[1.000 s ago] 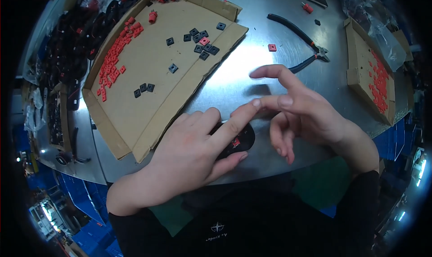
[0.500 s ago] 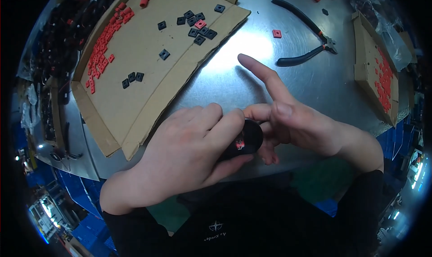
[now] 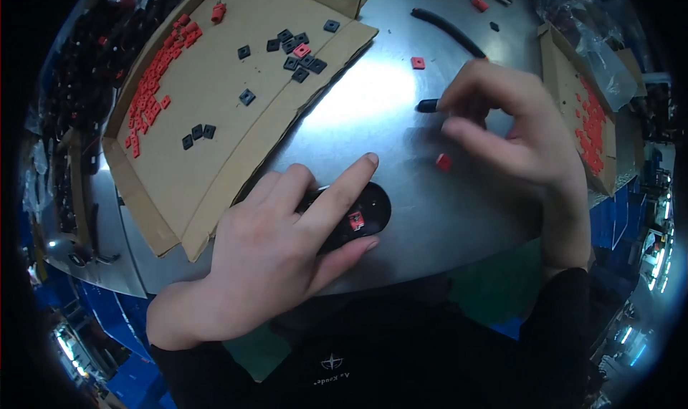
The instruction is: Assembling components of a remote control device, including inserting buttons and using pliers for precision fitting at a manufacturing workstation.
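Note:
My left hand [image 3: 269, 241] is wrapped round a black rounded plastic piece [image 3: 376, 205], its index finger stretched over the top and its thumb along the near side. A small red part [image 3: 356, 220] shows in that piece. To the right, my right hand [image 3: 512, 122] hovers over black-handled cutting pliers [image 3: 451, 31], hiding their jaws and most of the near handle. Its fingers are curled, with a gap between thumb and index finger. Below that thumb is a small red square piece [image 3: 444, 162], slightly blurred. Another red square piece [image 3: 418, 63] lies beyond, on the metal table.
A cardboard tray [image 3: 215, 172] at the left holds many red parts [image 3: 147, 87] and several black square pieces [image 3: 290, 46]. At the right stands a smaller cardboard box [image 3: 555, 72] with red parts. A red fitting [image 3: 479, 3] lies at the far edge.
My right hand has left the black piece and moved up and right over the pliers. A red square piece now shows below it. My left hand keeps the black piece; the view has shifted slightly.

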A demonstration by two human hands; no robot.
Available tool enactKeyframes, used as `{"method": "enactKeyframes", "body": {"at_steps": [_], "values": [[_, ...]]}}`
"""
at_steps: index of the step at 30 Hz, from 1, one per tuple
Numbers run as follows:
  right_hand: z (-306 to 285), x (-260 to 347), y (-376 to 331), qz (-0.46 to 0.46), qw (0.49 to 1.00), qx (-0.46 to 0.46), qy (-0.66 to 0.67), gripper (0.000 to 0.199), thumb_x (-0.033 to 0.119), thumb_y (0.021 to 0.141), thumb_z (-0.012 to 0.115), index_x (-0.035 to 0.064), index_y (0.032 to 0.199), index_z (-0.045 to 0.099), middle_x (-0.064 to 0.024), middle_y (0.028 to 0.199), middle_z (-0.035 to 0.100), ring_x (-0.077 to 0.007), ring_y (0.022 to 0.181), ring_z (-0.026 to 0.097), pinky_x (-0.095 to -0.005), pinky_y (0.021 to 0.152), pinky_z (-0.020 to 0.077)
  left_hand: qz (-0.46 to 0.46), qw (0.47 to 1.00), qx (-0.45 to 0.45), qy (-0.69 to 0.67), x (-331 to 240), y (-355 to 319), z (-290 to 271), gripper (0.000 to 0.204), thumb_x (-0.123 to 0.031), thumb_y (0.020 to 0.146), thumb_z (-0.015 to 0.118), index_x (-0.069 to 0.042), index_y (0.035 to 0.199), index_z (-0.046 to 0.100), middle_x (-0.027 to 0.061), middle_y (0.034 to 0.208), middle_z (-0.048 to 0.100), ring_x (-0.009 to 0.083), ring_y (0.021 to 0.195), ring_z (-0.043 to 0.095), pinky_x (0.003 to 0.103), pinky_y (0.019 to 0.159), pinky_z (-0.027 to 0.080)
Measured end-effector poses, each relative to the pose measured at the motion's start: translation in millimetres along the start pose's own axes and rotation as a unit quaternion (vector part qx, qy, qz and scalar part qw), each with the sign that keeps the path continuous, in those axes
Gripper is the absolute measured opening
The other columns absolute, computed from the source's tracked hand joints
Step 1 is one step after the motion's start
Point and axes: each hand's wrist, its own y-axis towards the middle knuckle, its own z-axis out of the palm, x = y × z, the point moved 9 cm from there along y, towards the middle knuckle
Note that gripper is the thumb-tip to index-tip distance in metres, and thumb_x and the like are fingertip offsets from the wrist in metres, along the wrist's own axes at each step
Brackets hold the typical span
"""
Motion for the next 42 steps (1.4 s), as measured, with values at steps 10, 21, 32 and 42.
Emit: {"method": "enactKeyframes", "body": {"at_steps": [10,21,32,42], "values": [[32.4,4.3,-10.6,-0.001,0.983,0.153,-0.097,0.021,0.009,0.088,0.075,0.0053,0.107,0.066,-0.0095,0.102,0.064,-0.0246,0.083,0.07,-0.0346,0.068,0.0564,0.019,0.998,-0.047,0.036,-1.3,-2.4,-1.5,0.069,-0.037,0.084,0.078,-0.021,0.148,0.058,0.0071,0.088,0.048,0.0206,0.073,0.054,0.032,0.056,0.048],[36.2,27.5,-4.6,-0.089,0.985,0.072,-0.13,0.023,0.007,0.079,0.081,0.005,0.094,0.064,-0.0091,0.101,0.066,-0.0272,0.091,0.07,-0.0366,0.075,0.0575,0.014,0.997,-0.052,0.051,-0.4,-2.5,-4.3,0.068,-0.04,0.085,0.077,-0.021,0.147,0.057,0.0059,0.087,0.047,0.0195,0.072,0.055,0.031,0.056,0.049],[50.2,79.9,7.3,-0.096,0.995,-0.001,0.042,0.021,0.005,0.076,0.083,0.0056,0.094,0.073,-0.0098,0.099,0.068,-0.0265,0.084,0.069,-0.0356,0.071,0.0551,0.023,0.996,-0.062,0.058,-4.6,-8.3,-5.1,0.073,-0.04,0.084,0.078,-0.013,0.148,0.055,0.0061,0.089,0.051,0.0195,0.077,0.057,0.029,0.057,0.05],[61.4,83.5,11.4,-0.093,0.996,0.005,0.009,0.023,0.004,0.073,0.082,0.0061,0.094,0.072,-0.009,0.1,0.067,-0.0256,0.085,0.067,-0.0338,0.072,0.0539,0.014,0.996,-0.076,0.032,-2.5,-10.8,-4.8,0.08,-0.037,0.082,0.081,-0.016,0.153,0.051,0.0061,0.088,0.05,0.0187,0.076,0.055,0.03,0.059,0.049]]}}
